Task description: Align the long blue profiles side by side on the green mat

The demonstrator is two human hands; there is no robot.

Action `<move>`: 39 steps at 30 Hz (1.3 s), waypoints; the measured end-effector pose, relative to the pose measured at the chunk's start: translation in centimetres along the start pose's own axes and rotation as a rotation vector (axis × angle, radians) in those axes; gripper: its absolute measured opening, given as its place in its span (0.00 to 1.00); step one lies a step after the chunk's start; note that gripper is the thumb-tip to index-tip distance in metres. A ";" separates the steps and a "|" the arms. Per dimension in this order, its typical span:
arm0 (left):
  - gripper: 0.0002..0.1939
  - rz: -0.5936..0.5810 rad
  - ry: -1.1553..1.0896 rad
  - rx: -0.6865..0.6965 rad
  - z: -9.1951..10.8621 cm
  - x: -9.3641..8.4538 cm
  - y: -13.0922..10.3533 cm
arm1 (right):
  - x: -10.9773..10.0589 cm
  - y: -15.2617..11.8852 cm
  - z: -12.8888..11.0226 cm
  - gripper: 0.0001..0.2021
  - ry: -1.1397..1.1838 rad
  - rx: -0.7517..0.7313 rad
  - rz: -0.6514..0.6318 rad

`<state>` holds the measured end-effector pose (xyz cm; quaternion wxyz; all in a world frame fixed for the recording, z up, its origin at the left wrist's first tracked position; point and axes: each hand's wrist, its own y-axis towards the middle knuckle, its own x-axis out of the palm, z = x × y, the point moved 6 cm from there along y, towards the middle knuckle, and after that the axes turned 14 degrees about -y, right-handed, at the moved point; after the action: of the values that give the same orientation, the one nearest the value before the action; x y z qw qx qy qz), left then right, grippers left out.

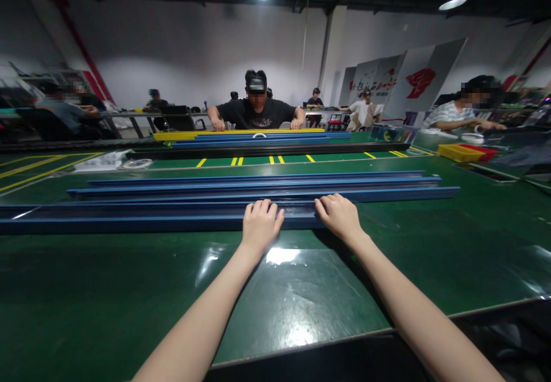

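Both my hands are at the nearest long blue channel [129, 223], a trough-shaped strip lying across the table. My left hand [260, 225] rests over its near wall, fingers curled down into the trough and thumb to the right. At the channel's right end, my right hand [338, 215] is closed around it, fingers bent over the edge. Its fingertips are partly hidden. Just behind lie more blue channels [400, 193], side by side and roughly parallel to the near one.
The green table [150, 290] has yellow tape marks. Across it, a person [258, 109] has both hands at a yellow strip [181, 136], near blue strips and a black bar [301, 150]. White plastic packaging [101, 161] lies left; yellow and red trays [460, 152] stand right. Others sit farther away.
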<state>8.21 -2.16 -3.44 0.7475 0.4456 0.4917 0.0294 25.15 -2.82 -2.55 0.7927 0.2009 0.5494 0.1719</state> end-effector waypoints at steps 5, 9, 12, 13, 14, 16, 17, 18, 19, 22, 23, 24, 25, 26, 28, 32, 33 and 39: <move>0.15 -0.092 -0.116 0.196 1.8 0.7 -0.3 | -0.1 -0.2 -1.8 0.20 0.089 -0.197 0.040; 0.17 -0.160 -0.125 0.242 2.1 1.2 -0.5 | -0.3 -0.3 -2.3 0.20 0.136 -0.265 0.067; 0.16 -0.143 -0.125 0.216 1.8 1.0 -0.3 | -0.4 -0.2 -1.9 0.20 0.134 -0.216 0.055; 0.15 -0.128 -0.121 0.203 1.6 0.8 -0.2 | -0.5 -0.1 -1.7 0.20 0.124 -0.191 0.051; 0.15 -0.111 -0.109 0.186 1.4 0.6 0.0 | -0.6 -0.1 -1.4 0.21 0.110 -0.164 0.048; 0.17 -0.066 -0.060 0.130 0.8 0.2 0.2 | -0.7 0.0 -0.8 0.21 0.072 -0.102 0.044; 0.18 -0.039 -0.026 0.092 0.4 0.0 0.3 | -0.7 0.1 -0.5 0.21 0.051 -0.068 0.041; 0.19 -0.012 0.008 0.054 0.1 -0.3 0.4 | -0.6 0.1 -0.3 0.22 0.029 -0.035 0.038; 0.19 0.010 0.036 0.024 -0.3 -0.5 0.4 | -0.6 0.1 0.0 0.22 0.007 -0.003 0.034; 0.19 0.036 0.072 -0.004 -0.7 -0.6 0.3 | -0.3 0.1 0.4 0.23 -0.033 0.058 0.006; 0.18 0.032 0.069 0.003 -0.7 -0.6 0.2 | -0.2 0.1 0.4 0.23 -0.035 0.062 -0.001; 0.18 0.025 0.060 0.016 -0.6 -0.5 0.2 | -0.2 0.0 0.3 0.23 -0.032 0.053 -0.004; 0.17 0.015 0.045 0.034 -0.4 -0.5 0.1 | -0.2 0.0 0.1 0.23 -0.025 0.033 -0.001; 0.16 0.003 0.025 0.058 -0.1 -0.4 0.1 | -0.2 0.0 -0.1 0.23 -0.014 0.003 0.005; 0.14 -0.029 -0.027 0.120 0.6 -0.1 0.0 | -0.3 -0.1 -0.8 0.23 0.020 -0.079 0.019; 0.16 -0.115 -0.108 0.234 1.8 0.5 -0.3 | -0.3 -0.3 -2.2 0.22 0.113 -0.244 0.046; 0.16 -0.133 -0.116 0.247 1.9 0.6 -0.3 | -0.3 -0.4 -2.3 0.22 0.128 -0.266 0.050; 0.16 -0.138 -0.143 0.216 1.5 0.6 -0.1 | -0.4 -0.2 -1.9 0.21 0.152 -0.229 0.035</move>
<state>9.61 -2.93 -3.75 0.7286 0.4896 0.4668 -0.1073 23.22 -2.93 -2.94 0.7633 0.1051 0.5810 0.2622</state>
